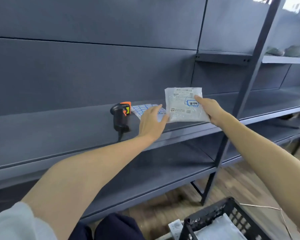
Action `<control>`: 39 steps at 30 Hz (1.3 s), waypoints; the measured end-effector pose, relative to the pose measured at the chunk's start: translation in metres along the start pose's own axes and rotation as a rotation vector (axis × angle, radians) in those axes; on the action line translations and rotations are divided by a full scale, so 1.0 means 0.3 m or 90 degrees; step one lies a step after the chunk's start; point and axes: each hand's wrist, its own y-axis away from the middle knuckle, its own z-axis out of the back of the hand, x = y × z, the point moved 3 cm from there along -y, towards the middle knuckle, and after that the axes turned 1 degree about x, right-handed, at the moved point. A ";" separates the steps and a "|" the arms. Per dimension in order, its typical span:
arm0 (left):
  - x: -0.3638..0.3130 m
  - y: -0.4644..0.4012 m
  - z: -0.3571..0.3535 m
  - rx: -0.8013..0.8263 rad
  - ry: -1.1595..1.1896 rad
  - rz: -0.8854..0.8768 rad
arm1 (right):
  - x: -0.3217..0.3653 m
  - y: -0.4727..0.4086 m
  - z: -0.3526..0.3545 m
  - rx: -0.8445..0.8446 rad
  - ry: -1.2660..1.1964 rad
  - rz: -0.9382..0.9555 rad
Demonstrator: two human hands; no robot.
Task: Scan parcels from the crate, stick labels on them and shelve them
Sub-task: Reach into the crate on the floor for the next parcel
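A white plastic parcel [181, 106] stands tilted above the dark shelf [59, 129], with a barcode label on top and a blue-bordered handwritten label on its right side. My right hand [210, 108] grips its right edge, with one finger on the blue label. My left hand [151, 121] has straight fingers and touches the parcel's lower left corner, hovering over a sheet of blue-bordered labels [142, 109]. A black and orange barcode scanner [120, 117] lies on the shelf left of the sheet. The black crate [220, 220] at bottom right holds more white parcels.
A dark metal upright [246, 94] of the shelving rises just right of the parcel. A lower shelf [154, 172] runs beneath. Grey bundles [284, 51] lie on an upper shelf at far right. The floor is wood-patterned.
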 end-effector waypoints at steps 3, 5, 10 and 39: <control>-0.045 0.050 -0.119 0.070 -0.107 -0.125 | -0.102 0.038 0.163 -0.075 -0.005 -0.035; -0.073 0.092 -0.198 0.119 -0.152 -0.186 | -0.176 0.072 0.258 -0.114 -0.018 -0.062; -0.084 0.210 -0.407 0.254 -0.242 -0.263 | -0.396 0.179 0.449 -0.184 -0.055 -0.140; 0.369 0.634 -1.121 0.516 -0.339 -0.155 | -1.796 0.534 0.471 -0.399 -0.117 -0.603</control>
